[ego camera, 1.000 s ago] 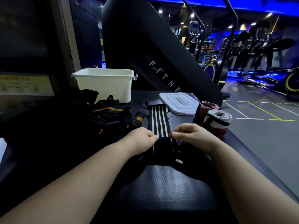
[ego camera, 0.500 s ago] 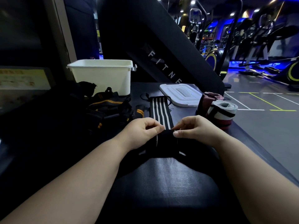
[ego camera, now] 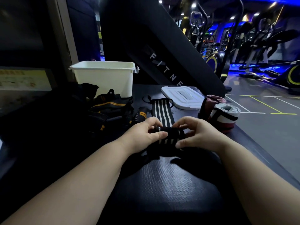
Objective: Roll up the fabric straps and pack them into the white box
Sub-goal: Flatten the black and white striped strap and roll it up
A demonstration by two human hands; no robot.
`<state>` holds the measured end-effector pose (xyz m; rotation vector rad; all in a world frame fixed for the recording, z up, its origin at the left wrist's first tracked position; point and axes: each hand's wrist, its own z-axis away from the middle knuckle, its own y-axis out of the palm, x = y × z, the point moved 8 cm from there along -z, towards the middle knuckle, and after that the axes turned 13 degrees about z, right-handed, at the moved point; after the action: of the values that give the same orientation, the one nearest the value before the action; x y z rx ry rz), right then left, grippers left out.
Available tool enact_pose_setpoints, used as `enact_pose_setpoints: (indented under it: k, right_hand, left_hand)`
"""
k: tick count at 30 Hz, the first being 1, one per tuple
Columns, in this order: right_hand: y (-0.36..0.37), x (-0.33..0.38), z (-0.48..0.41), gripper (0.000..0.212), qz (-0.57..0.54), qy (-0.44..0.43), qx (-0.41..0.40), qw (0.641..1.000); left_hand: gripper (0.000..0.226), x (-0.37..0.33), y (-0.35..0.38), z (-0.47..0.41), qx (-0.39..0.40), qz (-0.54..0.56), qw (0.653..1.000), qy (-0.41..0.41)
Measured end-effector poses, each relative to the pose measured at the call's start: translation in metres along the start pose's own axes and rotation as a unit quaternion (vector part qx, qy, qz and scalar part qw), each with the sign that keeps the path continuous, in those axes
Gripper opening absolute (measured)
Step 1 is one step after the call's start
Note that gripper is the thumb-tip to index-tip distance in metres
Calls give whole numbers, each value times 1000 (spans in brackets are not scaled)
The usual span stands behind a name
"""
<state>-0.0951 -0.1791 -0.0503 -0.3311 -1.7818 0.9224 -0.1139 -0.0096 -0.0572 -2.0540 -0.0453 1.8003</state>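
the striped black strap [ego camera: 162, 113] lies flat in front of the white box [ego camera: 105, 80], with its near end wound into a roll. the left hand [ego camera: 144, 134] and right hand [ego camera: 200, 134] grip that roll from either side, fingers curled round it. a white lid [ego camera: 183, 98] lies right of the box. two rolled straps [ego camera: 224, 116] stand further right. a black-and-orange strap pile [ego camera: 108, 109] lies just in front of the box.

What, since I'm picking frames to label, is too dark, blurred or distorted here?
Head view: left hand, right hand and striped strap are lit and sharp; white box clear; strap pile at left sinks into shadow; wall sign blurred; wide-angle bends the edges.
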Motion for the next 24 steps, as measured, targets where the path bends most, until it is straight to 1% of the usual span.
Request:
enact_pose_setpoints:
  k: [3,6,9,12,14,17,19,21,24]
  right_hand:
    - [-1,3,-2,49,41,-18,-18,999]
    - [-3,4,-4,44,51,-22,-40,998]
    - [-3,2,-5,43,50,-13,-48,998]
    - [-5,2,-7,36,46,-21,-69,996]
    - [-4,2,-8,33,30,-14,-75,997]
    - [2,3,-8,24,-12,5,-63,998]
    - [3,4,-6,24,-25,5,-51,998]
    - [6,6,-5,23,-30,-2,-28,999]
    - [6,6,-5,18,-23,-6,-16,1000]
  left_hand:
    - [18,0,-2,-4,-38,-10,999,20]
    - [16,-9,-3,-3,-74,-52,993,79]
    - [27,-10,0,-2,-63,-47,991,108]
    - [28,-6,2,-3,-46,-56,993,90]
    - [25,-5,0,-7,-48,-58,995,71]
    - [23,-2,-3,-10,-59,-46,996,40]
    - [26,1,-3,-10,-64,-46,997,26]
    - [28,2,-3,-9,-67,-51,996,17]
    - [26,2,-4,-9,-67,-64,995,20]
